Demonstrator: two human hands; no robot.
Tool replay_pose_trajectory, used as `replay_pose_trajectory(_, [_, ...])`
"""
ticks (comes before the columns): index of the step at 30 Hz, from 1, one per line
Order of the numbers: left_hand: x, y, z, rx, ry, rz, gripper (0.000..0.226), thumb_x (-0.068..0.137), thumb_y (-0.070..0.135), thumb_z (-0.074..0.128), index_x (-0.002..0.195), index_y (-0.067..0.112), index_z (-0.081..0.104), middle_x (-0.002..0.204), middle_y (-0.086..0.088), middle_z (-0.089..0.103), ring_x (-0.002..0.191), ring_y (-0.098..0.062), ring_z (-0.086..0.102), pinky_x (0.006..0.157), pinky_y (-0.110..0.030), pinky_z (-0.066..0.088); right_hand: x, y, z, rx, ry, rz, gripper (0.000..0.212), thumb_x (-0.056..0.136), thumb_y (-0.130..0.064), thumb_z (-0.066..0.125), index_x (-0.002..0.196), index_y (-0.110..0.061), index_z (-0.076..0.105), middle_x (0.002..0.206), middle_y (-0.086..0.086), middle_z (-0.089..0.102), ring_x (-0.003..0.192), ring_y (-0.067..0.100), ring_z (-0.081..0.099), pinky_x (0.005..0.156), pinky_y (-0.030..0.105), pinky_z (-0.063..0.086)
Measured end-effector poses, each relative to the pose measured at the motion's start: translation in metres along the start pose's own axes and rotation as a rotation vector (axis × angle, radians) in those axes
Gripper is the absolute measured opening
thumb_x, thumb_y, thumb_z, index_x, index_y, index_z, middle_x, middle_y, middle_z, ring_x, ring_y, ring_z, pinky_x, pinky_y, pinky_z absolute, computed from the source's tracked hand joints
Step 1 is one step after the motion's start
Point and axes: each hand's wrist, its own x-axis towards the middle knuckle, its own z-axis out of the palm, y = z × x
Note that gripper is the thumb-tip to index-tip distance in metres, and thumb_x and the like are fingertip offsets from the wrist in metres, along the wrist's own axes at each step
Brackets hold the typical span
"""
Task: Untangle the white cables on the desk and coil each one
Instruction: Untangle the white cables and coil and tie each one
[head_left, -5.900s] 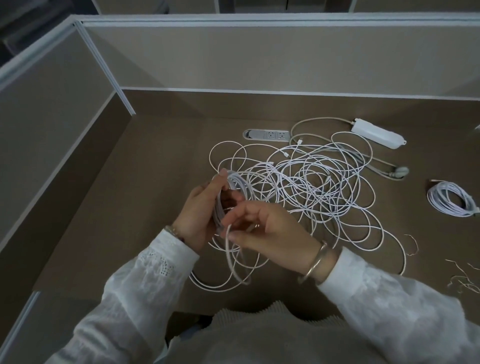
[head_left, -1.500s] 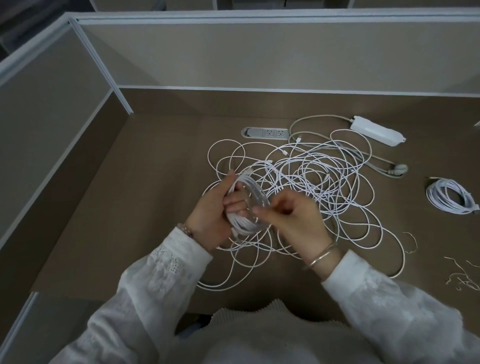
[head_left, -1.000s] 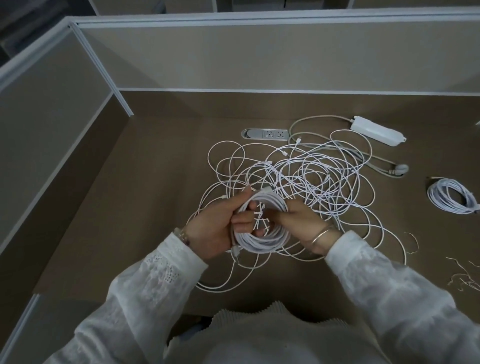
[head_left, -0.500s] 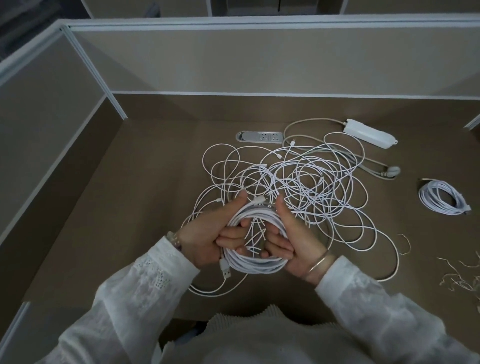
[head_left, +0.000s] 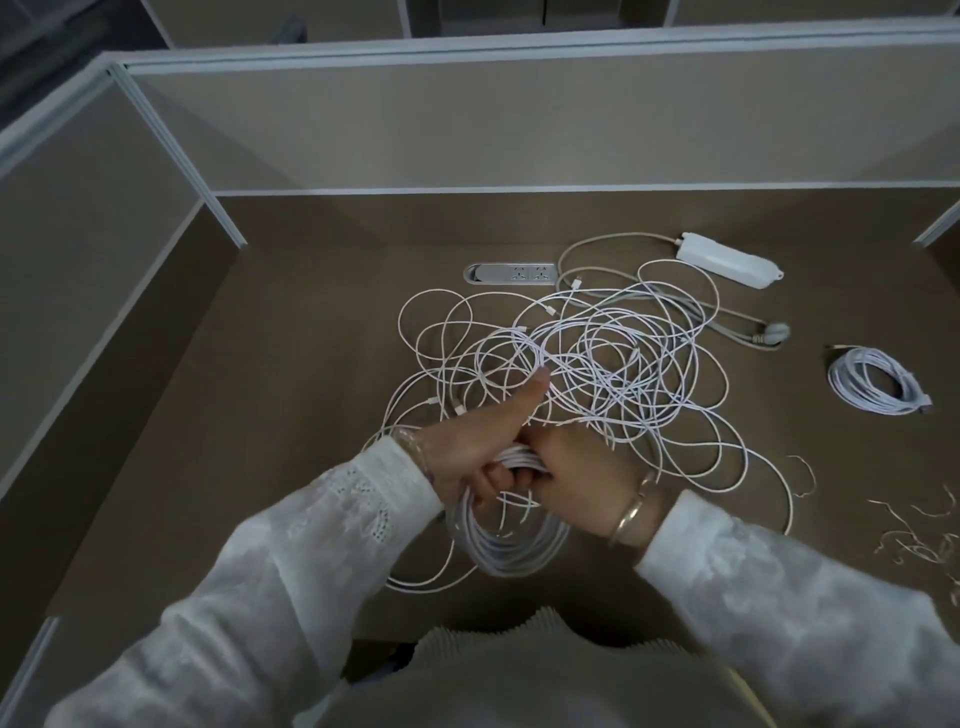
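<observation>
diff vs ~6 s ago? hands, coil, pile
The coil has grown from a few loops to a thick bundle and dropped toward the body. The right hand went from feeding cable to gripping the coil beside the left hand. Tangled pile, finished coil and power strip unchanged.

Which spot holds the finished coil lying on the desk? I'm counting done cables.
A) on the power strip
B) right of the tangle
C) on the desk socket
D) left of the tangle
B: the finished coil lies alone on the desk, right of the tangle.
</observation>
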Motion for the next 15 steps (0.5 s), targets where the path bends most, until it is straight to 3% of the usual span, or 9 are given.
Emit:
replay_pose_trajectory(1, [0.001, -0.002, 0.002, 0.005, -0.049, 0.017, 0.068, 0.081, 0.076, 0.039, 0.055, 0.014, 0.045, 0.037, 0.004, 0.03, 0.031, -0.007, 0.022, 0.042, -0.019, 0.023, -0.002, 0.005, 0.001, -0.003, 0.004, 0.017, 0.024, 0.086, -0.013, 0.052, 0.108, -0.011, 0.06, 0.102, 0.012, 0.067, 0.095, 0.029, 0.061, 0.075, 0.032, 0.043])
replay_pose_trajectory(3, [0.003, -0.006, -0.001, 0.071, -0.141, 0.109, 0.043, 0.087, 0.043, 0.062, 0.062, 0.01, 0.053, 0.041, 0.003, 0.044, 0.033, -0.007, 0.038, 0.042, -0.018, 0.036, -0.006, 0.015, 0.0, 0.031, 0.017, 0.031, 0.022, 0.086, -0.013, 0.051, 0.105, -0.011, 0.062, 0.101, 0.011, 0.068, 0.096, 0.028, 0.062, 0.076, 0.032, 0.044])
replay_pose_trajectory(5, [0.005, -0.006, -0.004, 0.207, -0.206, 0.19, 0.019, 0.087, 0.018, 0.069, 0.075, 0.004, 0.066, 0.057, 0.001, 0.065, 0.051, -0.009, 0.062, 0.057, -0.017, 0.048, -0.013, 0.029, -0.001, 0.02, 0.068, 0.031, 0.025, 0.082, -0.026, 0.05, 0.099, -0.012, 0.062, 0.097, 0.011, 0.069, 0.094, 0.03, 0.062, 0.075, 0.033, 0.045])
replay_pose_trajectory(7, [0.008, -0.004, -0.003, 0.258, -0.251, 0.232, 0.012, 0.088, 0.016, 0.067, 0.083, 0.006, 0.071, 0.07, 0.001, 0.072, 0.067, -0.007, 0.068, 0.071, -0.016, 0.048, -0.023, 0.039, -0.001, 0.03, 0.129, 0.002, 0.035, 0.073, -0.03, 0.043, 0.096, -0.011, 0.062, 0.093, 0.011, 0.069, 0.092, 0.031, 0.063, 0.074, 0.035, 0.047])
replay_pose_trajectory(10, [0.02, -0.001, 0.015, 0.092, -0.328, 0.265, 0.021, 0.088, 0.019, 0.064, 0.068, 0.015, 0.069, 0.061, -0.001, 0.069, 0.06, -0.008, 0.066, 0.07, -0.02, 0.049, -0.04, 0.053, -0.005, 0.107, 0.218, -0.005, 0.041, 0.069, -0.025, 0.038, 0.097, -0.01, 0.065, 0.086, 0.01, 0.071, 0.084, 0.031, 0.066, 0.071, 0.038, 0.05])
replay_pose_trajectory(12, [0.028, 0.002, 0.03, -0.036, -0.374, 0.268, 0.026, 0.09, 0.021, 0.062, 0.066, 0.011, 0.061, 0.045, 0.003, 0.056, 0.042, -0.008, 0.053, 0.059, -0.024, 0.045, -0.05, 0.064, -0.007, 0.159, 0.275, 0.032, 0.036, 0.07, -0.021, 0.039, 0.092, -0.01, 0.066, 0.079, 0.01, 0.071, 0.077, 0.03, 0.066, 0.068, 0.034, 0.049])
replay_pose_trajectory(15, [0.044, 0.019, 0.061, -0.048, -0.364, 0.247, 0.031, 0.092, 0.026, 0.055, 0.068, 0.007, 0.047, 0.036, 0.01, 0.038, 0.032, -0.003, 0.03, 0.05, -0.025, 0.022, -0.067, 0.093, -0.004, 0.212, 0.322, 0.118, 0.033, 0.071, -0.022, 0.041, 0.089, -0.011, 0.066, 0.076, 0.011, 0.07, 0.075, 0.032, 0.066, 0.067, 0.035, 0.05])
